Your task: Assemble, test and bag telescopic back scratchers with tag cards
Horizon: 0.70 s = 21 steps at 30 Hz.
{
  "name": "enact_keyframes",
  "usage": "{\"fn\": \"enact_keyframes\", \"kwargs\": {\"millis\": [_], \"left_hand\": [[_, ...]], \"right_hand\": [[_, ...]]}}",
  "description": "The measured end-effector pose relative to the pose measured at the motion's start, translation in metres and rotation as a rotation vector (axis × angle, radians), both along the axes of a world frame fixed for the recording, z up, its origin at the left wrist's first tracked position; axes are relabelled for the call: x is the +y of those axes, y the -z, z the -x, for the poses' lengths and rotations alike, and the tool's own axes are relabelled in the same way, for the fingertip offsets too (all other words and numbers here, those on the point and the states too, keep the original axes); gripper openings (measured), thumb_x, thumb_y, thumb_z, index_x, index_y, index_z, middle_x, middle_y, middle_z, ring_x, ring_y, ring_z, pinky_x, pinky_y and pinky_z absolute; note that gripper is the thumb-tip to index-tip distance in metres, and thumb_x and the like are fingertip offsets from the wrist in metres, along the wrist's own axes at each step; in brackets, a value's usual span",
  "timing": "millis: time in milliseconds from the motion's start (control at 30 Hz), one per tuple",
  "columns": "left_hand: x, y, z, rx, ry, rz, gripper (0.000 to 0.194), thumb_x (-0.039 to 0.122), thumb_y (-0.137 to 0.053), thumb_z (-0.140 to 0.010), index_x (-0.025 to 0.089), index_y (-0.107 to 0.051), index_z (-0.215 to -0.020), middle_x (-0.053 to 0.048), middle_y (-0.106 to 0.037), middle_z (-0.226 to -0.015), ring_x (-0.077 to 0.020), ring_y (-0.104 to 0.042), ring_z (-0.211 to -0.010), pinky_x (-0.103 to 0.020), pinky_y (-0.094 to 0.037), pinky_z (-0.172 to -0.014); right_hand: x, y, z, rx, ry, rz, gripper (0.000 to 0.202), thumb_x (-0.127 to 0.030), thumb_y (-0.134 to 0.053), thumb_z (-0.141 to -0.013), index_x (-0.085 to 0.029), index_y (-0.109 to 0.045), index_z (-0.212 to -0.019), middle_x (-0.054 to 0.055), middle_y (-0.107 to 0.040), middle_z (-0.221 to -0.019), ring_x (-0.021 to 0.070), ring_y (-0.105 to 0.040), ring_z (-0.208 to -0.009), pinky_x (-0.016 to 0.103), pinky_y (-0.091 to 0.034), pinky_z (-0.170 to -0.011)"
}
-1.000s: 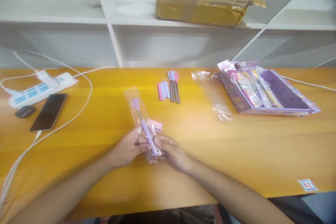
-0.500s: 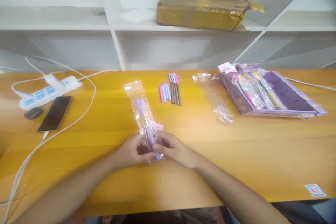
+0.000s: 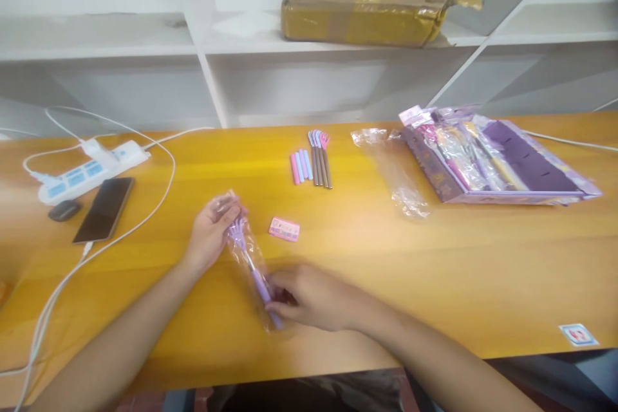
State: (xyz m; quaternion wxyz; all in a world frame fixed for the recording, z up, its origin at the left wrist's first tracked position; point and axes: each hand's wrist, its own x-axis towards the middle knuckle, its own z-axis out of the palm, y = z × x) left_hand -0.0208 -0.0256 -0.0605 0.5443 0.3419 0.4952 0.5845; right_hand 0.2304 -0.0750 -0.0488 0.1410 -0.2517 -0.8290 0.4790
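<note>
A purple back scratcher with a claw-shaped head lies slanted inside a clear plastic bag. My left hand is closed on the bag's top end, close to the claw. Lower down, my right hand pinches the handle through the plastic. Just beyond the hands, a small pink card rests flat on the table. Farther back are several short pink, purple and blue handle pieces, beside several brown-handled claw pieces with blue and pink heads.
On the right sits a purple open box with bagged scratchers, an empty plastic bag beside it. A power strip, phone and white cables are at left. A taped parcel stands on the shelf; a sticker marks the front right.
My left hand has moved up from the handle to the bag's top end. The bagged scratcher has come nearer to me. The pink card now shows fully on the table.
</note>
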Motion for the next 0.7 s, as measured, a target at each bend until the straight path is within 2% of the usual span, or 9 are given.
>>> {"fn": "enact_keyframes", "kwargs": {"millis": [67,100,200,267,367,500,567,700], "left_hand": [[-0.002,-0.001,0.000,0.011,-0.016,-0.037,0.037,0.035,-0.094,-0.073,0.018,-0.069,-0.094,-0.001,-0.072,-0.085,-0.0134,-0.068,-0.075,-0.024,-0.055,-0.071],[-0.004,-0.001,0.000,0.022,-0.002,-0.046,0.033,0.034,-0.092,-0.076,0.017,-0.068,-0.091,-0.001,-0.071,-0.085,-0.0128,-0.068,-0.074,-0.024,-0.055,-0.070],[-0.008,0.000,-0.003,0.026,0.069,-0.013,0.027,0.035,-0.086,-0.082,0.017,-0.069,-0.093,-0.001,-0.070,-0.090,-0.0122,-0.068,-0.072,-0.025,-0.056,-0.069],[-0.011,0.004,-0.008,0.009,0.084,0.028,0.031,0.034,-0.085,-0.081,0.018,-0.069,-0.101,-0.001,-0.069,-0.092,-0.0123,-0.068,-0.071,-0.026,-0.057,-0.068],[-0.015,0.012,-0.016,0.038,0.105,0.056,0.043,0.032,-0.084,-0.081,0.020,-0.064,-0.117,0.000,-0.069,-0.095,-0.0129,-0.068,-0.071,-0.026,-0.057,-0.067],[-0.019,0.014,-0.021,0.186,0.210,-0.009,0.051,0.037,-0.079,-0.089,0.023,-0.054,-0.131,0.001,-0.069,-0.092,-0.0155,-0.070,-0.076,-0.028,-0.058,-0.071],[-0.023,0.012,-0.023,0.246,0.232,-0.004,0.051,0.039,-0.078,-0.090,0.023,-0.054,-0.131,0.001,-0.070,-0.089,-0.0161,-0.071,-0.077,-0.028,-0.057,-0.073],[-0.031,0.010,-0.025,0.301,0.254,0.033,0.041,0.043,-0.079,-0.089,0.021,-0.060,-0.117,-0.001,-0.073,-0.091,-0.0167,-0.071,-0.082,-0.027,-0.056,-0.075]], "right_hand": [[0.007,0.004,-0.004,-0.009,0.056,-0.074,0.020,-0.037,-0.064,-0.103,-0.020,-0.070,-0.093,0.001,-0.071,-0.082,0.0127,-0.060,-0.068,0.024,-0.040,-0.063],[0.013,0.007,-0.006,-0.018,0.127,-0.129,0.019,-0.036,-0.062,-0.104,-0.020,-0.070,-0.097,0.003,-0.072,-0.086,0.0136,-0.062,-0.071,0.025,-0.042,-0.066],[0.033,0.018,-0.012,-0.071,0.444,-0.316,0.019,-0.034,-0.057,-0.106,-0.019,-0.070,-0.110,0.008,-0.070,-0.103,0.0178,-0.066,-0.086,0.029,-0.050,-0.078],[0.043,0.027,-0.013,-0.122,0.581,-0.368,0.024,-0.036,-0.057,-0.107,-0.020,-0.069,-0.120,0.010,-0.066,-0.110,0.0194,-0.067,-0.092,0.033,-0.053,-0.084],[0.048,0.038,-0.009,-0.164,0.613,-0.393,0.034,-0.041,-0.065,-0.102,-0.021,-0.067,-0.130,0.010,-0.062,-0.116,0.0204,-0.068,-0.095,0.034,-0.056,-0.085],[0.046,0.045,-0.005,-0.164,0.632,-0.401,0.038,-0.038,-0.074,-0.096,-0.021,-0.067,-0.129,0.009,-0.061,-0.116,0.0206,-0.067,-0.093,0.035,-0.056,-0.081],[0.046,0.046,-0.006,-0.129,0.661,-0.350,0.035,-0.032,-0.075,-0.095,-0.020,-0.066,-0.127,0.009,-0.061,-0.115,0.0195,-0.066,-0.092,0.034,-0.056,-0.080],[0.050,0.044,-0.010,-0.057,0.696,-0.258,0.031,-0.023,-0.076,-0.091,-0.020,-0.068,-0.120,0.008,-0.060,-0.114,0.0165,-0.063,-0.087,0.031,-0.054,-0.076]]}}
